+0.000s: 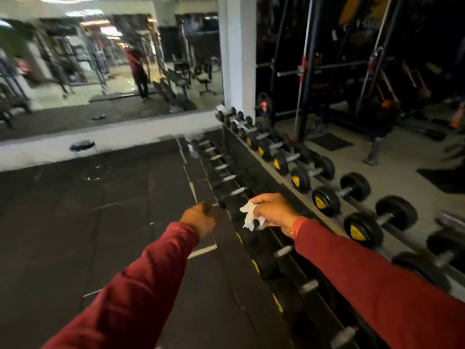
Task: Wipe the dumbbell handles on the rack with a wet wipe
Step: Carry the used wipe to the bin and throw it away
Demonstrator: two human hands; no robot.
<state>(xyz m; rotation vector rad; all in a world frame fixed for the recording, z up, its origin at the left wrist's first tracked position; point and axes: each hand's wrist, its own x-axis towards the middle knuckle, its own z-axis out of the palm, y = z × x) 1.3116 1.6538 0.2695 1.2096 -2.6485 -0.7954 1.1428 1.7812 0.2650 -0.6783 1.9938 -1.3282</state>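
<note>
Room: gym w/ dark rubber floor [75,222], big wall mirror [100,59] at back, white pillar [236,54] beside it, dark cable machine [339,59] standing far right.
Rack: dumbbell rack [284,195] running diagonally from mirror wall toward the camera, 2 tiers showing, upper on the right, lower on the left.
Dumbbells: black w/ yellow end marks; upper row [327,200] sitting side by side, handles [347,191] silver; lower row [226,177] lying darker, partly in shadow.
Right hand: right hand [274,212] hovering over lower tier, fingers curling round the wipe, pinching it.
Wipe: white wet wipe [249,215] hanging crumpled from the right hand's fingers, just above a lower-row handle; can't tell if it's touching the handle.
Left hand: left hand [201,217] hanging over the floor beside the rack, fingers curling into a loose fist, holding nothing.
Sleeves: both arms wearing dark red long sleeves [377,278].
Mirror: blurry benches & a standing figure in red showing in the reflection.
</note>
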